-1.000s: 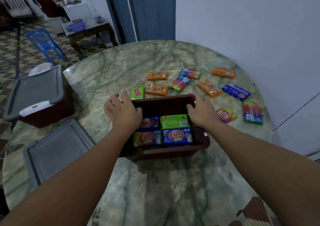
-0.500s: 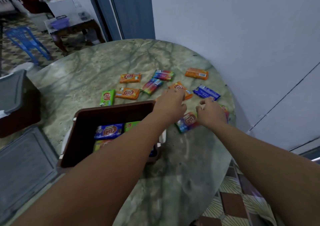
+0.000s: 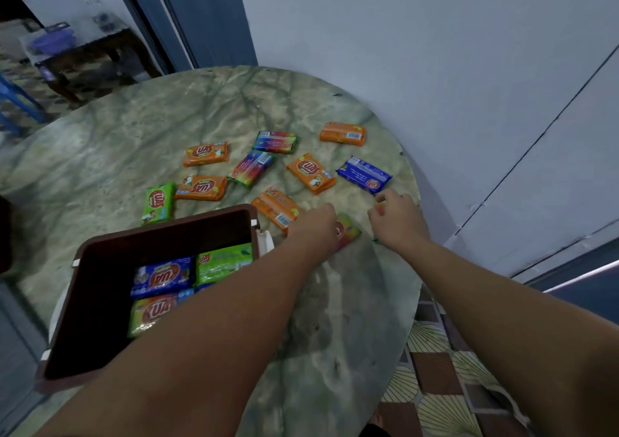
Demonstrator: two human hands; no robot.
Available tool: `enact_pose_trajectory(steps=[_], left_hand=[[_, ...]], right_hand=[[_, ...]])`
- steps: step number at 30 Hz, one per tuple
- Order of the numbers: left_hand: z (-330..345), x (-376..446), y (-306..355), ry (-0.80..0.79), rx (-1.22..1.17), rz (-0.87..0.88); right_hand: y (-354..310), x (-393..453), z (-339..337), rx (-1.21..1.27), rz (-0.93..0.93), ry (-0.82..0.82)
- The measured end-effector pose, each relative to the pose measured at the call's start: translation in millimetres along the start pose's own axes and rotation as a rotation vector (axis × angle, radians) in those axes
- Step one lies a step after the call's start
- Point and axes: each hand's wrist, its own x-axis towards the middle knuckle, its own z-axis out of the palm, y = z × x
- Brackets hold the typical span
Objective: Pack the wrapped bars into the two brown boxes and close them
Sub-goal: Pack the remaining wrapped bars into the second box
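An open brown box (image 3: 160,232) stands on the marble table (image 3: 335,319) at the lower left, with a blue bar (image 3: 162,276) and green bars (image 3: 222,262) inside it. My left forearm crosses its right corner. My left hand (image 3: 315,225) curls over a rainbow-wrapped bar (image 3: 348,232) just right of the box. My right hand (image 3: 397,217) closes on another bar near the table's right edge; that bar is almost wholly hidden. Beyond the hands lie several loose bars, among them an orange bar (image 3: 276,210), a blue bar (image 3: 364,173) and a green bar (image 3: 158,201).
The round table's right edge runs close to the white wall (image 3: 435,51), with tiled floor (image 3: 435,369) below it. A dark sliver of the second box (image 3: 3,232) shows at the left edge. A wooden side table (image 3: 83,44) stands far back left.
Both hands left the box rim and reached right to the loose bars. My left hand has shifted from the orange bar onto the rainbow bar. The view swung to the right.
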Motion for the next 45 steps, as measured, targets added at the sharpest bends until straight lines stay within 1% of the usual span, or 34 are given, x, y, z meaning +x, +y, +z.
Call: enact_pose_trajectory(steps=[2, 6, 7, 11, 16, 19, 21, 24, 26, 28, 30, 35, 41, 45], left_hand=[[1, 2, 0, -0.012, -0.012, -0.004], [0, 6, -2, -0.001, 0.073, 0.005], [0, 6, -2, -0.011, 0.062, 0.013], [6, 3, 2, -0.073, -0.116, -0.022], [4, -1, 2, -0.021, -0.342, -0.092], [-2, -4, 2, -0.013, -0.511, -0.12], [-4, -4, 3, 0.017, -0.578, -0.148], [-6, -4, 2, 0.059, -0.636, -0.162], [-8, -4, 0, 0.085, -0.692, -0.165], [-9, -5, -1, 0.099, -0.766, -0.16], [-12, -7, -2, 0.115, -0.844, -0.15], [-31, -19, -3, 0.204, -0.965, -0.073], [-71, -38, -20, 0.397, -1.008, 0.002], [-93, -54, -53, 0.522, -0.997, -0.02]], right_hand=[[3, 0, 1, 0.004, -0.003, 0.014], [1, -4, 3, 0.012, -0.018, 0.033], [1, -5, 4, 0.015, -0.016, 0.042], [3, -7, 5, 0.019, 0.008, 0.092], [8, -6, 6, -0.008, 0.068, 0.123], [7, -4, 11, -0.026, 0.135, 0.045], [6, -3, 17, -0.084, 0.154, -0.005], [3, -4, 21, -0.136, 0.16, 0.001], [-3, -5, 21, -0.129, 0.191, -0.018], [-12, -6, 21, -0.054, 0.23, -0.043], [-20, -8, 22, 0.071, 0.235, -0.038], [-49, -16, 14, 0.336, 0.106, -0.011], [-105, -24, -1, 0.426, 0.015, 0.011], [-138, -35, 0, 0.484, -0.085, 0.03]])
